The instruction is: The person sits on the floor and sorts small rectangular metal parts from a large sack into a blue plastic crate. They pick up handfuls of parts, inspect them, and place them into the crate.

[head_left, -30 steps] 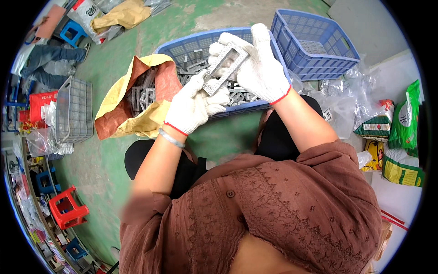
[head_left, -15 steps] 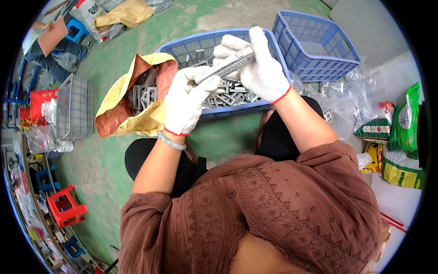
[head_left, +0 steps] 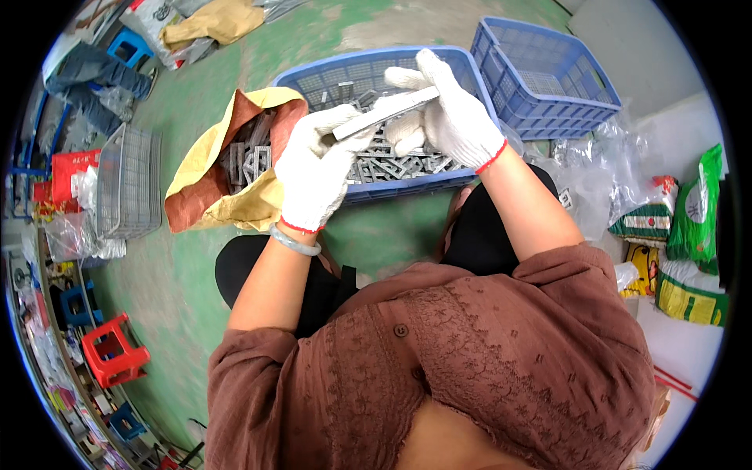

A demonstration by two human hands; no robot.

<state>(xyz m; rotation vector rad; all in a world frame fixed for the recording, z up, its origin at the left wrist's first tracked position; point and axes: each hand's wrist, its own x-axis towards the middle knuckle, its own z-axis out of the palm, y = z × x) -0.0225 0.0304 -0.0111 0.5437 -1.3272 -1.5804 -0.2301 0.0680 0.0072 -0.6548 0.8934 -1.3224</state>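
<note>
Both my hands wear white knit gloves and together hold one flat grey metal frame part (head_left: 384,113), seen edge-on. My left hand (head_left: 317,168) grips its near end and my right hand (head_left: 446,110) grips its far end. They hover over a blue plastic basket (head_left: 305,74) on the green floor, filled with several similar grey metal parts (head_left: 392,160). To the left lies an open yellow-and-brown paper sack (head_left: 200,184) with more grey parts (head_left: 247,157) inside.
A second, empty blue basket (head_left: 540,74) stands at the far right. Clear plastic bags (head_left: 595,168) and green and yellow packets (head_left: 681,227) lie on the right. A grey wire basket (head_left: 125,184) and red and blue stools (head_left: 110,356) sit on the left.
The frame part showed its flat face a second ago; I have turned it edge-on, and my left hand has moved up to grip its near end.
</note>
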